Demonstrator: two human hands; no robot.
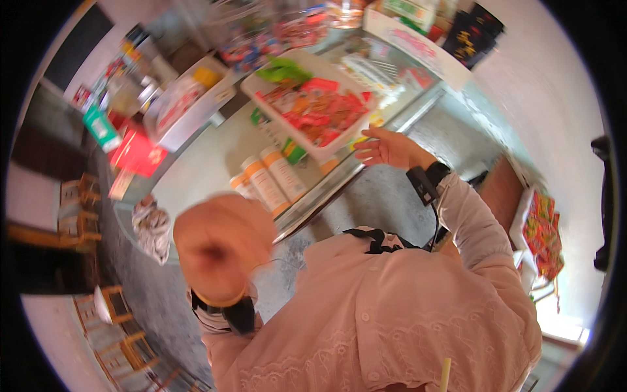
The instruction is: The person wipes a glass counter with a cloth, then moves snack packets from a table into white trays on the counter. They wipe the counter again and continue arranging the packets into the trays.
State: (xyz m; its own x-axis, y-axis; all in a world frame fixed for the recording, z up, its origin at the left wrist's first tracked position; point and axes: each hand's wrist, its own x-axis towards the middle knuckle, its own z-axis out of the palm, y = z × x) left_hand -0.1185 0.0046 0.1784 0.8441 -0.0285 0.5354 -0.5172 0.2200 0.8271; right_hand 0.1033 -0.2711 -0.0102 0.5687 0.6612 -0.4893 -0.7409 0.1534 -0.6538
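Blurred and close to the camera, my left hand (223,240) is raised by the counter's front edge; its fingers are hidden, so what it may hold cannot be made out. My right hand (387,149) is open with fingers apart, just beside the near right corner of a white plastic tray (289,128). Red snack packets (318,110) fill the tray, and a green packet (284,72) lies at its far end. Between my hands, several white-and-orange canisters (274,179) sit side by side on the glass-topped counter (196,169).
A crumpled cloth (151,228) lies at the counter's left corner. Behind it are a red box (139,153) and a white bin (188,122) of goods. A white carton (416,44) stands at the back right. Wooden chairs (122,353) line the left; packets (541,235) are stacked at right.
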